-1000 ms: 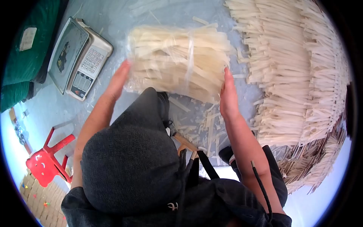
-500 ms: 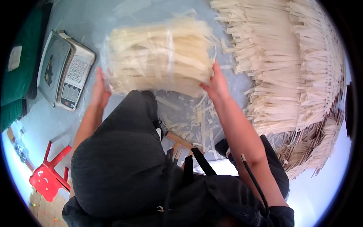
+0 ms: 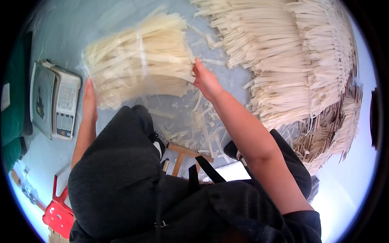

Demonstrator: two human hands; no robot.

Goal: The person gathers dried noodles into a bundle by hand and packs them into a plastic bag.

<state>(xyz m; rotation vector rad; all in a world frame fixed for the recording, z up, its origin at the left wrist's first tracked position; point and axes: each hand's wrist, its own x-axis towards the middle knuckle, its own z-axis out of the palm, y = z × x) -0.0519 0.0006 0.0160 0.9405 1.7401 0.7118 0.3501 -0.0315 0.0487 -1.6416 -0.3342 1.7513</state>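
Observation:
A bundle of flat, pale noodle-like strips point(image 3: 121, 60) in clear plastic, with a white band around its middle, lies tilted in front of me. Against its lower left end rests my left hand point(image 3: 89, 99), fingers stretched out along the plastic; the thumb does not show clearly. My right hand point(image 3: 206, 81) has its fingers curled in at the right end, closed on the bundle's edge. The underside of the bundle is hidden.
At left is a scale point(image 3: 67, 97). Large stacks of pale strips point(image 3: 279, 60) fill the right side, with loose scraps point(image 3: 202, 121) on the grey floor. A red stool point(image 3: 58, 216) and a small wooden stool point(image 3: 178, 160) stand near my legs.
The bundle has shifted left in view and tilted, its right end higher. Both hands have moved left with it, and the view itself has shifted. The left hand looks flatter.

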